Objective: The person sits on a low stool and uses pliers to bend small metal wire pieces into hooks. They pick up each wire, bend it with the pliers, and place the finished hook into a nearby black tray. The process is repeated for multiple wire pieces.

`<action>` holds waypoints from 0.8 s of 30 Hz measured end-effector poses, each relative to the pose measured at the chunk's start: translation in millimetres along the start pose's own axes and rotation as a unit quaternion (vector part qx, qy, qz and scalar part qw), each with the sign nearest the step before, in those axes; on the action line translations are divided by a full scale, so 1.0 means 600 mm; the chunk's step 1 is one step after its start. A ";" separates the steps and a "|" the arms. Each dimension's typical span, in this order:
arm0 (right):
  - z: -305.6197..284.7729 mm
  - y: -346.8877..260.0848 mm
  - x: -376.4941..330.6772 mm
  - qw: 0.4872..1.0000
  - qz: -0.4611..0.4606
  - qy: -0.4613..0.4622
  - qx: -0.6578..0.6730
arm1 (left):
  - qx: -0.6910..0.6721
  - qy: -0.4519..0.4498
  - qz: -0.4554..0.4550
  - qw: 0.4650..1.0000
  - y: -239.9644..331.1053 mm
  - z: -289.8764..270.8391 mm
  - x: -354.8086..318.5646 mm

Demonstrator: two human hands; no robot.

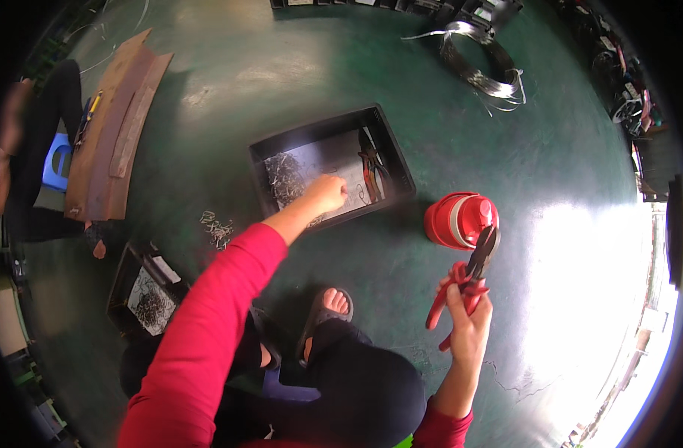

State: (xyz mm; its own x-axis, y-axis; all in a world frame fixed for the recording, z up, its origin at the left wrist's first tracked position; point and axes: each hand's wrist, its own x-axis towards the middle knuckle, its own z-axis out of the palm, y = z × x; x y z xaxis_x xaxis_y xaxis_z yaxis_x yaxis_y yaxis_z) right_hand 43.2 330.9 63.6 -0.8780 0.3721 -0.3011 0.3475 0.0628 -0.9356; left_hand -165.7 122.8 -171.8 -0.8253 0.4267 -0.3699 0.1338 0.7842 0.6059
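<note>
My left hand [328, 193] reaches over the near side of a black plastic crate [332, 216], its fingers curled closed; whatever they hold is hidden. Inside the crate, a heap of small bent wire pieces [285, 178] lies at the left. Pliers with red handles [370, 173] rest at its right end, beside a thin curved wire [360, 194]. Out to the right, my right hand [468, 317] is wrapped round the red handles of another pair of pliers [481, 257]. Those pliers point up and away, in front of a red jug with a lid [452, 221].
A wire coil [482, 69] lies on the green floor at the far right. Loose wire pieces [217, 230] are scattered left of the crate. A smaller black bin [125, 276] holds more of them. Another person [47, 149] sits at the left by a wooden plank bench [110, 142].
</note>
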 end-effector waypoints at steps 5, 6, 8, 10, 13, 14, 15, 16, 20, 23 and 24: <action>0.005 0.082 0.036 0.996 0.086 0.023 0.006 | -0.041 0.116 -0.089 0.988 0.036 0.104 0.100; 0.009 0.094 0.039 0.995 0.091 0.032 0.020 | -0.052 0.141 -0.110 0.982 0.044 0.115 0.114; 0.016 0.111 0.045 0.994 0.108 0.032 0.015 | -0.076 0.146 -0.159 0.973 0.057 0.130 0.138; 0.017 0.118 0.051 0.994 0.110 0.021 -0.017 | -0.094 0.162 -0.203 0.961 0.068 0.139 0.158; 0.014 0.115 0.052 0.988 0.151 0.011 0.010 | -0.094 0.267 -0.213 0.935 0.084 0.147 0.185; 0.013 0.114 0.053 0.988 0.153 0.015 0.000 | -0.113 0.269 -0.218 0.932 0.087 0.146 0.193; 0.010 0.112 0.054 0.987 0.161 0.019 0.004 | -0.105 0.261 -0.234 0.931 0.091 0.144 0.201; 0.009 0.111 0.054 0.986 0.164 0.021 0.012 | -0.097 0.250 -0.254 0.929 0.096 0.142 0.206; 0.006 0.117 0.054 0.990 0.141 0.030 0.013 | -0.110 0.239 -0.290 0.920 0.106 0.132 0.221; 0.001 0.122 0.051 0.988 0.150 0.027 0.013 | -0.175 0.277 -0.275 0.904 0.103 0.131 0.227; -0.001 0.122 0.048 0.987 0.160 0.023 0.019 | -0.197 0.288 -0.272 0.897 0.098 0.132 0.225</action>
State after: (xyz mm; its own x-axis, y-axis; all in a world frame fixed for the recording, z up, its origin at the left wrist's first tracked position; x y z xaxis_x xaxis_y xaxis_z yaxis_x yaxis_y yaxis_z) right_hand 43.3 346.9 -13.3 -0.7093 0.4081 -0.5747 0.5915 -0.0990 -0.8002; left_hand -225.9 262.3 -241.8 -0.8718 -0.3633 -0.3287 -0.4843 0.5372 0.6905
